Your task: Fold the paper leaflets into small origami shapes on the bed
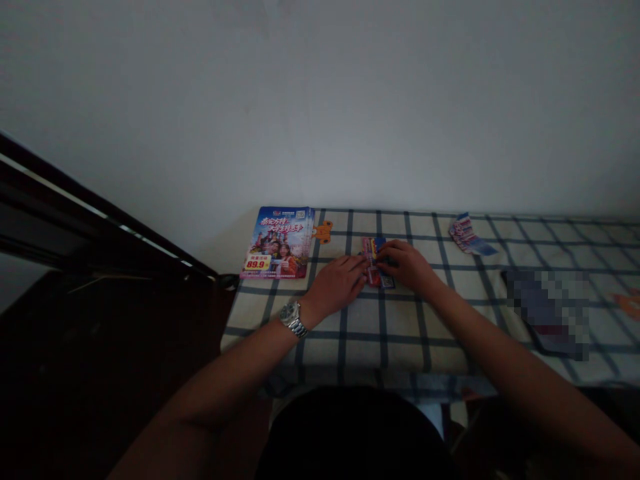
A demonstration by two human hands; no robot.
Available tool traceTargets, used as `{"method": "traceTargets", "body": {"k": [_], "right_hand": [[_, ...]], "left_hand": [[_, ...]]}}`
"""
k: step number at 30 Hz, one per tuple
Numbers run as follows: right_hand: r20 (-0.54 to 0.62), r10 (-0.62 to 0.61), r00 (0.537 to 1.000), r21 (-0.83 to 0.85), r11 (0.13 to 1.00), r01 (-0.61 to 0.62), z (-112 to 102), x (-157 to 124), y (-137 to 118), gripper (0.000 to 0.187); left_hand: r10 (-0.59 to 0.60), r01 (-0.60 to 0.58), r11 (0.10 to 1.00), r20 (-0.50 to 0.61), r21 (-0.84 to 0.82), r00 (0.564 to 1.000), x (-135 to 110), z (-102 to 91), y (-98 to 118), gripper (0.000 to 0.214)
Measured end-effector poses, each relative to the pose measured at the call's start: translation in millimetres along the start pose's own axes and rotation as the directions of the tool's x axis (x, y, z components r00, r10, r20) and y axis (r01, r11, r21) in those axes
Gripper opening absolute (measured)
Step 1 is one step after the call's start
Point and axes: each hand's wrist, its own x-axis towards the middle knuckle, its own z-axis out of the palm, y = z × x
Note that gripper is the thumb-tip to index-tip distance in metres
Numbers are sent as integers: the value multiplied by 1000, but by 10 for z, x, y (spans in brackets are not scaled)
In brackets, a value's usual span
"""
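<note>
A small folded leaflet (375,277), printed in pink, red and blue with a code square, lies on the checked tablecloth between my hands. Along its left side rests my left hand (337,285), fingers stretched out and fingertips on the paper; a metal watch (294,319) is on that wrist. My right hand (404,264) has its fingers bent together at the leaflet's right side, pinching the paper there. The fingers hide part of the leaflet. To the left of my hands is a stack of colourful leaflets (277,243) marked 89.9.
The checked tablecloth (320,353) covers a table against a pale wall (320,107). A folded paper piece (470,237) lies at the back right. Nearer on the right is a dark flat device (547,313), blurred out. Dark rails (100,213) stand at the left.
</note>
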Motion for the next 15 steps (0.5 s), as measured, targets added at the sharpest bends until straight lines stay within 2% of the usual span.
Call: {"method": "traceTargets", "body": {"k": [7, 15], "right_hand": [[-2, -36, 999, -15, 999, 36, 11, -152, -7, 22], [59, -50, 997, -50, 997, 53, -42, -256, -63, 39]], "left_hand": [[12, -12, 1000, 23, 10, 1000, 5, -20, 6, 42], [3, -3, 1000, 23, 6, 1000, 0, -19, 4, 42]]}}
